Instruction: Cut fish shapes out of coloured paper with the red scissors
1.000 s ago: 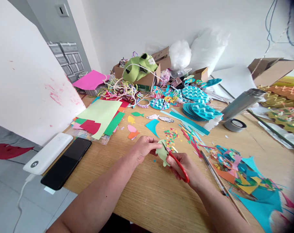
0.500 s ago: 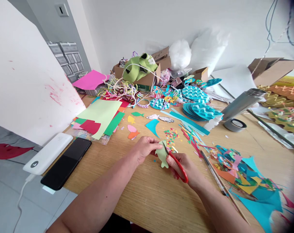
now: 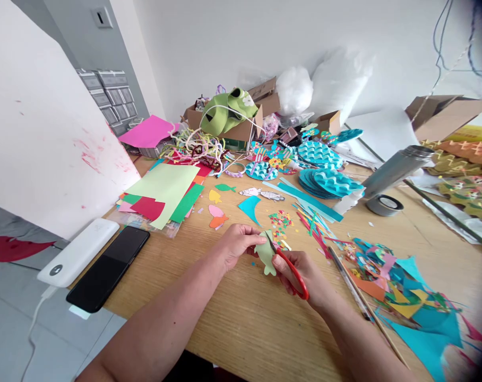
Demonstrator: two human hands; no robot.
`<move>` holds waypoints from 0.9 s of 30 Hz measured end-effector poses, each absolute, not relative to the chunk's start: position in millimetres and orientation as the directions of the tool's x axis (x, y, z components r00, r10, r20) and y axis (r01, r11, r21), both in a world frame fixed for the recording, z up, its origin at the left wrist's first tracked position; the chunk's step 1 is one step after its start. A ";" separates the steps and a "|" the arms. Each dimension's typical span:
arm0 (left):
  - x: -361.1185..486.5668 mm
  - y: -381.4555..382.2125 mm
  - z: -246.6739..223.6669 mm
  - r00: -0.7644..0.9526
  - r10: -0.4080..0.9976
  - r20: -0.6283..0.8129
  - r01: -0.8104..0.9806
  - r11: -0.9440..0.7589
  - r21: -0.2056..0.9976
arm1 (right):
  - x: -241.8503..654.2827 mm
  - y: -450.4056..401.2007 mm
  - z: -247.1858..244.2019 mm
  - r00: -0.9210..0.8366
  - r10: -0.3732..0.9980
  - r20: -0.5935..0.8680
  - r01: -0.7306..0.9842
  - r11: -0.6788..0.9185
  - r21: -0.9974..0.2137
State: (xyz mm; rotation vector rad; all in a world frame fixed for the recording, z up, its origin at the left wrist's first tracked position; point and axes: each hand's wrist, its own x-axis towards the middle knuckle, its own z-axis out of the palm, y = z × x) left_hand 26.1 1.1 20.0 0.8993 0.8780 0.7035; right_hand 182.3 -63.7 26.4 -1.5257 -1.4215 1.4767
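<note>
At the centre of the frame, just below the middle, a pale green paper fish is held above the table. Left hand: closed in a pinch, thumb lying on the near face of the fish at its upper left edge; the fingers behind are partly hidden. The pinch sits on the upper half of the fish, so most of its body lies to the right of and below the thumb tip. Long axis of the fish: close to upright in the frame, the rounded end at the top and the forked tail pointing down.

Right hand: closed around the red handles of the scissors, just right of the fish's lower half. The scissors run on a diagonal, blade tips toward the upper left, handles toward the lower right. The blades lie at the upper right part of the fish, ahead of the grip; gap between the blades too small to tell.

Surroundings: paper confetti on the table just above the fish in the frame. Left of the confetti, a blue paper scrap; farther left, an orange cutout touching a pink cutout. Right of the right hand, a pen lies slanted. Lower right of the frame: a heap of coloured offcuts.
</note>
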 end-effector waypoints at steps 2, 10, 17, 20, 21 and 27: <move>26.0 1.0 20.2 0.470 0.814 -0.341 -0.151 0.455 0.877 | 182.2 -63.9 26.6 -0.175 0.929 -0.325 0.286 -0.268 -0.920; 26.0 2.3 18.8 0.444 0.826 -0.346 -0.170 0.457 0.873 | 183.5 -64.2 22.6 -0.179 0.926 -0.332 0.281 -0.275 -0.919; 26.9 1.5 19.6 0.456 0.812 -0.365 -0.146 0.472 0.869 | 183.2 -63.8 22.7 -0.214 0.922 -0.323 0.268 -0.262 -0.927; 27.1 1.1 19.6 0.447 0.813 -0.373 -0.152 0.479 0.865 | 182.7 -63.9 23.3 -0.217 0.921 -0.324 0.276 -0.260 -0.925; 27.0 1.0 19.7 0.444 0.815 -0.373 -0.154 0.480 0.864 | 182.8 -63.9 23.3 -0.218 0.921 -0.324 0.279 -0.259 -0.925; 26.7 1.8 20.2 0.452 0.811 -0.371 -0.153 0.480 0.864 | 184.7 -64.0 21.9 -0.204 0.926 -0.318 0.285 -0.254 -0.924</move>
